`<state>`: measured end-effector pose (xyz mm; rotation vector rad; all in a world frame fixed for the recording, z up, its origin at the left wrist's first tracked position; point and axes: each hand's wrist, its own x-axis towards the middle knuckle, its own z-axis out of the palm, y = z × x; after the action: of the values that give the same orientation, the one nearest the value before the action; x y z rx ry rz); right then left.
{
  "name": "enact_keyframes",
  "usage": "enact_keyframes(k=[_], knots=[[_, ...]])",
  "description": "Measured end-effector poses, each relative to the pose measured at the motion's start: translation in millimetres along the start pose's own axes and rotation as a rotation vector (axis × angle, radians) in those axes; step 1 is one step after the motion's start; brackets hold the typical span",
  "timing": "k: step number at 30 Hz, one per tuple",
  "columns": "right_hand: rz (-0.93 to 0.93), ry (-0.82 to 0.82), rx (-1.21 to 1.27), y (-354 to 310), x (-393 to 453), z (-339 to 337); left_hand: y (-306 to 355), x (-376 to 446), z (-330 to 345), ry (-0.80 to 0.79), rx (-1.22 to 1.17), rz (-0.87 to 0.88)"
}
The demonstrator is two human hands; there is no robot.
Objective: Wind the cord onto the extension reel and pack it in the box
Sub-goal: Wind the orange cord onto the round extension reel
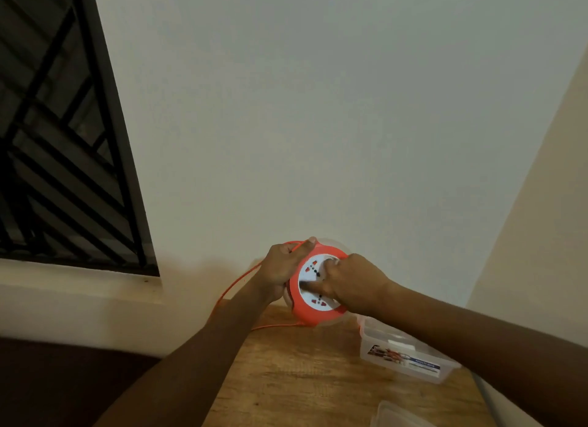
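I saw the reel point(313, 288) held above the wooden table point(286, 379): left hand point(281, 272) clamped on its rim and cord point(232, 288), right hand point(350, 283) closed on its face (the box point(404, 356) sat nearby).

Both bare forearms are reaching forward from the lower edge and converging at the middle. The left hand point(284, 269) is curling its fingers closed in a grip, one fingertip sticking up. The right hand point(348, 282) is lying knuckles-up, fingers bent and pressing down.
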<state>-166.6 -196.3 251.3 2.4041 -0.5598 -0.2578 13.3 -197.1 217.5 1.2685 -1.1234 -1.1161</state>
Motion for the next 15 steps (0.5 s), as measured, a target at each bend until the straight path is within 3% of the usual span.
enact_keyframes(k=[4, 8, 11, 13, 15], knots=[[0.503, 0.220, 0.347, -3, 7, 7, 9, 2, 11, 0.168, -0.138, 0.088], [0.995, 0.431, 1.072, -15, 18, 11, 15, 1, 34, 0.298, -0.163, 0.174], [1.129, 0.484, 1.511, -26, 22, 12, 13, 2, 40, 0.308, -0.110, 0.229], [1.070, 0.417, 1.439, -32, 15, 13, 8, 2, 38, 0.286, -0.134, 0.175], [0.959, 0.362, 1.073, -32, 3, 13, 4, 3, 32, 0.263, -0.172, 0.096]])
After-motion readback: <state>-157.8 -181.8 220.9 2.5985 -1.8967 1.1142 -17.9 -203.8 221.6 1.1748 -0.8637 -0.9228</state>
